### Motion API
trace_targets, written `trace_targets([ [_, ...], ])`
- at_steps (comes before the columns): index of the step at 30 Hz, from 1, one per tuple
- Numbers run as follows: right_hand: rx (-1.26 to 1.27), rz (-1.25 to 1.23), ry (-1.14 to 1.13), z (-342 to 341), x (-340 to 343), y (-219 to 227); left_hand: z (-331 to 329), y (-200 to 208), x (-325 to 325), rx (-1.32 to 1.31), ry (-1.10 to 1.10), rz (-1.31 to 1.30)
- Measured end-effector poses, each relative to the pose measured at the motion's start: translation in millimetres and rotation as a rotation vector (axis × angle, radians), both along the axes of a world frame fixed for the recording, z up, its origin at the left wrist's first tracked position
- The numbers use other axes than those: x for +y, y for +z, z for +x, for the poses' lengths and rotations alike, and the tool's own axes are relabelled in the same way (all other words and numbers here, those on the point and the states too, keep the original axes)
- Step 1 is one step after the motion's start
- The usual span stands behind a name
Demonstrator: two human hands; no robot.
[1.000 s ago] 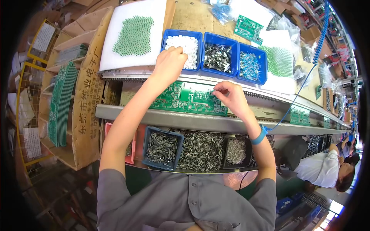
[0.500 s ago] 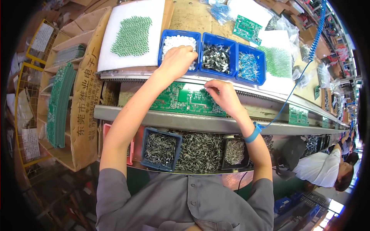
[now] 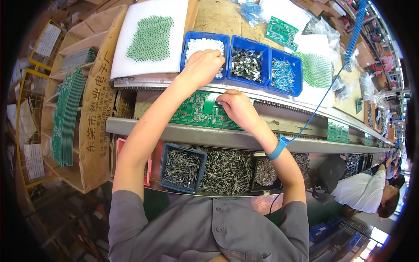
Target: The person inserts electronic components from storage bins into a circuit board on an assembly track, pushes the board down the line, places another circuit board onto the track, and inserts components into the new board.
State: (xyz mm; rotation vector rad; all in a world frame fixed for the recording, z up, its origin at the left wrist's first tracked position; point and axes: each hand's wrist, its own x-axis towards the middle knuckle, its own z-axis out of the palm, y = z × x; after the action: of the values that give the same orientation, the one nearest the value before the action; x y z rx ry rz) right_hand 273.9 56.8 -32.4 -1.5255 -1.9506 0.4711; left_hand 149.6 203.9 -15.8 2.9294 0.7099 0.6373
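Observation:
My left hand [image 3: 204,69] is over the left blue bin [image 3: 186,43] of small white parts [image 3: 205,45]. Its fingers are curled together at the parts, and whatever they hold is hidden. In front of me a green circuit board [image 3: 209,104] lies in the rail track, partly covered by my left forearm. Above the board's right part is my right hand [image 3: 238,109], thumb and fingertips pinched close to its surface. Something tiny and dark shows at those fingertips, too small to name. A blue wrist strap [image 3: 276,149] with a cord circles my right wrist.
Blue bins of dark metal-legged parts [image 3: 246,65] and blue-bodied leaded parts [image 3: 286,75] stand farther right. Below the metal rail [image 3: 183,132] are trays of loose components [image 3: 228,170]. A cardboard box [image 3: 99,118] with boards is at left; a co-worker [image 3: 360,192] sits at right.
My right hand has moved left over the board, still pinched. The board's right end lies slightly farther left. My left hand stays over the white parts.

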Motion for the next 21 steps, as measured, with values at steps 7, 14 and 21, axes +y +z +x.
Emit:
trace_targets([
  [7, -0.121, 0.064, -0.002, -2.1, 1.4, -6.8, -4.0, 6.9, -0.2, -0.078, 0.038, -0.069],
  [14, -0.168, 0.107, 0.024, -4.3, 2.9, -7.5, -16.9, 19.0, -3.2, -0.257, 0.047, -0.197],
  [21, -0.351, 0.159, 0.057, -8.9, -1.4, -6.7, -48.1, 43.2, -32.3, -0.368, 0.080, -0.573],
])
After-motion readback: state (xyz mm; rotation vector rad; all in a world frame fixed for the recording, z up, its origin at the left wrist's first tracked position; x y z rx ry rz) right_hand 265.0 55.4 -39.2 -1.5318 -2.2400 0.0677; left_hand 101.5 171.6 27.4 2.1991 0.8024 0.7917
